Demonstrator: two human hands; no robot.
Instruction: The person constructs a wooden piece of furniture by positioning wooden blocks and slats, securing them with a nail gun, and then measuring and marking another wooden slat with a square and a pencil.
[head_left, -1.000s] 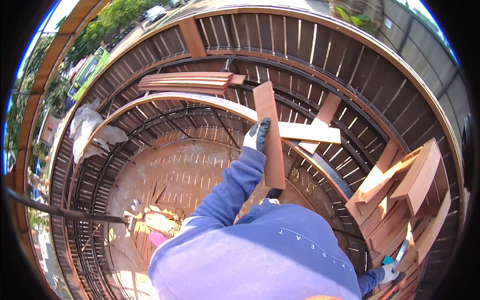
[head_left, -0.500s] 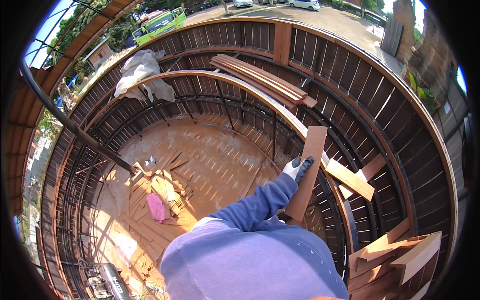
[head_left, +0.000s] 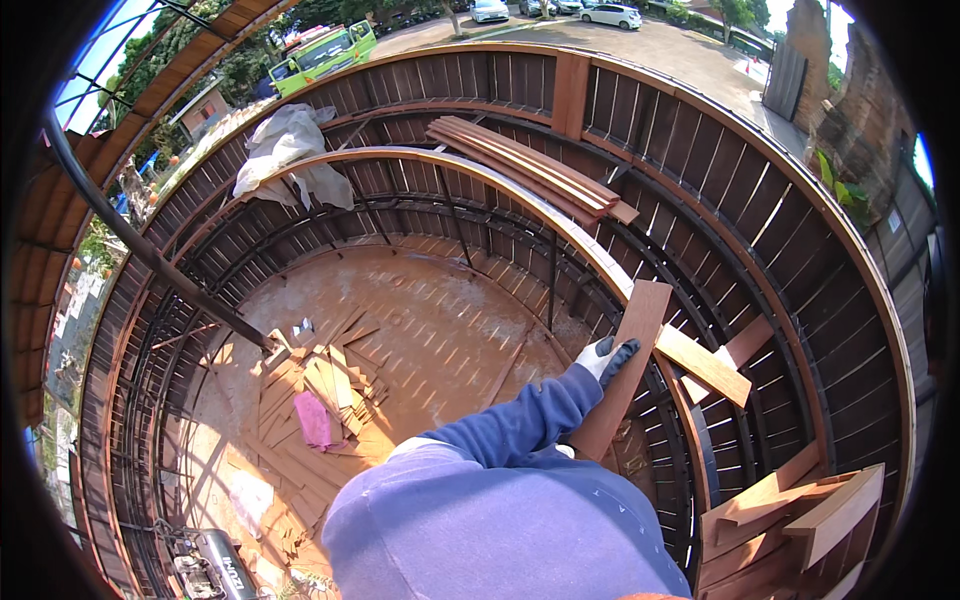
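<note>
My left hand [head_left: 608, 358], in a white and dark grey glove, grips the left edge of a reddish-brown wooden plank [head_left: 632, 358]. The plank is tilted, its upper end leaning right, beside the curved railing. Close to its lower end a pale sliver of what looks like my right hand [head_left: 566, 450] shows; the sleeve and plank hide the rest, including its fingers. A lighter short board [head_left: 704, 366] lies across the railing just right of the plank, over another board beneath it.
Long boards [head_left: 530, 165] are stacked on the far tier. More boards [head_left: 770, 520] lie at the lower right. Offcuts and a pink cloth [head_left: 314, 420] cover part of the floor at left, near a black tank [head_left: 222, 565]. White sheeting [head_left: 285, 155] drapes the curved rail [head_left: 480, 165].
My left hand and the plank have moved down and slightly right. The plank's upper end leans further right. The whole view has shifted a little.
</note>
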